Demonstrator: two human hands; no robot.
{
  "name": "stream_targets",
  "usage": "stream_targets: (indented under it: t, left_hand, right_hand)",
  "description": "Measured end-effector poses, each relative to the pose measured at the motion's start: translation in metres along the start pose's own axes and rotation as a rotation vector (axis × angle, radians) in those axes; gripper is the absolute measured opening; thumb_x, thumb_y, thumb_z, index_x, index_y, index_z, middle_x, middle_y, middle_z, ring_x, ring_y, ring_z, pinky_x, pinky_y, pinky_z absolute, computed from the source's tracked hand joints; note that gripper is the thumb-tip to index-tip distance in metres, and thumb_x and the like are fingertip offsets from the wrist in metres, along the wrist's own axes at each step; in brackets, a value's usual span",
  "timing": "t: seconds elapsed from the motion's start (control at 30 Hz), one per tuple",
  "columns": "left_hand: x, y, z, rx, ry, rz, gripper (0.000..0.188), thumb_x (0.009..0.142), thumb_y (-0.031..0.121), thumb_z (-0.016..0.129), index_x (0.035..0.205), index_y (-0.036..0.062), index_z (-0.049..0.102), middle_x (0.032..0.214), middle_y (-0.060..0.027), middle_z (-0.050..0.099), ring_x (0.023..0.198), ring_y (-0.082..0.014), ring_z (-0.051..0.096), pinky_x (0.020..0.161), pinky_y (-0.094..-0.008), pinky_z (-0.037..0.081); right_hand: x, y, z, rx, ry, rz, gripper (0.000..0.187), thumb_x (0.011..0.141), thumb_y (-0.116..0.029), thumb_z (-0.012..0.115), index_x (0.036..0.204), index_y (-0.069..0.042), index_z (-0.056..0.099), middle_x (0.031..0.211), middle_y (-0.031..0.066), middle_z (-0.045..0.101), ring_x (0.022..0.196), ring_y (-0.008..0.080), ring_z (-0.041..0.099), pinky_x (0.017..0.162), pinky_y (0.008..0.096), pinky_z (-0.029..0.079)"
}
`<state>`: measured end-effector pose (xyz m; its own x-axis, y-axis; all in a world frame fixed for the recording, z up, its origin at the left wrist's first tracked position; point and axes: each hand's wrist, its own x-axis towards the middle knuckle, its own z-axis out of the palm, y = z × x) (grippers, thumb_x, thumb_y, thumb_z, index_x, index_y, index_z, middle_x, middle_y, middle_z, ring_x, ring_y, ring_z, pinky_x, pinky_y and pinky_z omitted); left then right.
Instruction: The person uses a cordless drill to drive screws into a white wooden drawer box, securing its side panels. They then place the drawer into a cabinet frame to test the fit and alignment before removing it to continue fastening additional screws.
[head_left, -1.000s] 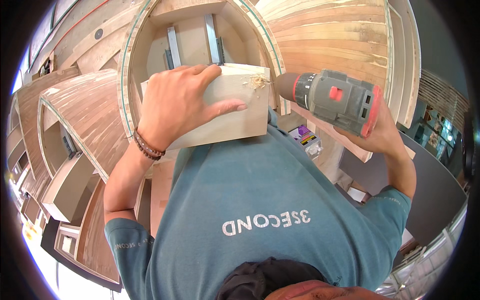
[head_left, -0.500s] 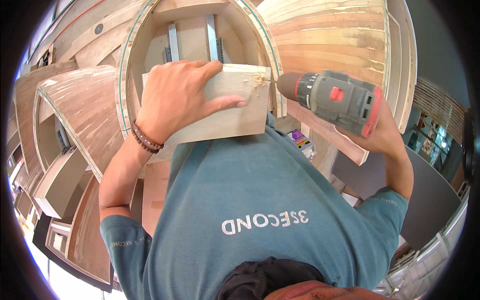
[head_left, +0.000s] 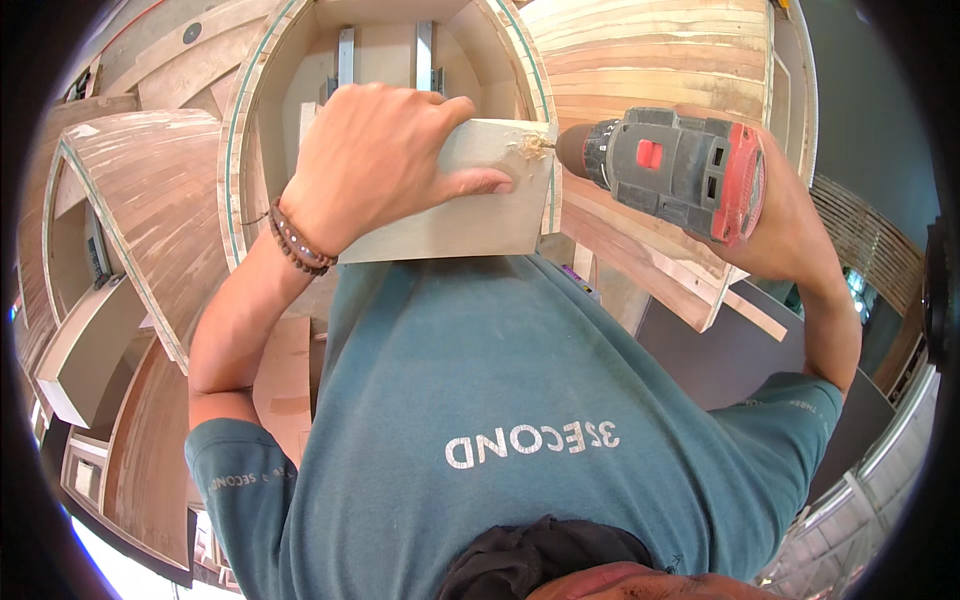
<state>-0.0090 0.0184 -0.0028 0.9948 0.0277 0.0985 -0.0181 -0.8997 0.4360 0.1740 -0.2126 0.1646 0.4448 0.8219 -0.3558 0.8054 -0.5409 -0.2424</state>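
Note:
A pale wooden panel (head_left: pixel 440 228) stands in front of my chest. My left hand (head_left: pixel 385 160) grips its top edge, fingers over the far side and thumb along the near face. At the panel's right end, a dark grey and red cordless drill (head_left: pixel 668 170) points left, its bit against the edge; how deep the tip sits I cannot tell. Wood shavings (head_left: pixel 530 147) cling to the panel's top corner by the bit. My right hand (head_left: pixel 785 220) is wrapped round the drill's handle, which is mostly hidden beneath the body.
Beyond the panel is a rounded wooden cabinet (head_left: pixel 238 130) with metal drawer slides (head_left: pixel 424 55) inside. Curved, planked wooden pieces stand at the left (head_left: pixel 150 190) and right (head_left: pixel 660 60). A wooden box (head_left: pixel 95 345) sits at the lower left. Wooden boards (head_left: pixel 650 265) lie below the drill.
The panel and my left hand have shifted slightly up and to the right. The drill has swung more level, and my right hand and elbow have moved outward.

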Motion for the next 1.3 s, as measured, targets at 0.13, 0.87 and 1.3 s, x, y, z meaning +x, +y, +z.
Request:
stream_targets:
  t: [0.13, 0.87, 1.3]
  left_hand:
    - [0.000, 0.000, 0.003, -0.013, 0.026, 0.010, 0.069, 0.083, 0.074, 0.067, 0.097, 0.0076, 0.076, 0.072, -0.0107, 0.070, 0.066, -0.0292, 0.070, 0.059, -0.0379, 0.051]
    - [0.037, -0.010, 0.019, 0.048, -0.017, -0.012, 0.070, 0.081, 0.073, 0.069, 0.103, 0.0074, 0.078, 0.074, -0.0144, 0.071, 0.073, -0.0326, 0.071, 0.066, -0.0426, 0.054]
    - [0.041, -0.015, 0.020, 0.029, 0.114, 0.015, 0.073, 0.076, 0.080, 0.068, 0.083, 0.0077, 0.078, 0.066, -0.0136, 0.067, 0.066, -0.0332, 0.069, 0.062, -0.0421, 0.054]
  right_hand:
    - [0.021, -0.031, -0.024, -0.134, -0.235, 0.019, 0.069, 0.072, -0.026, 0.090, 0.132, -0.003, 0.062, 0.119, 0.0198, 0.066, 0.115, 0.0388, 0.062, 0.100, 0.0448, 0.049]
    - [0.101, -0.074, -0.050, -0.289, -0.387, -0.225, 0.035, 0.080, -0.024, 0.072, 0.108, -0.003, 0.068, 0.093, 0.0226, 0.071, 0.090, 0.0399, 0.067, 0.079, 0.0434, 0.053]
    - [0.093, -0.007, -0.034, -0.434, -0.164, -0.288, 0.064, 0.072, -0.023, 0.081, 0.129, 0.000, 0.062, 0.119, 0.0214, 0.065, 0.112, 0.0390, 0.062, 0.099, 0.0438, 0.050]
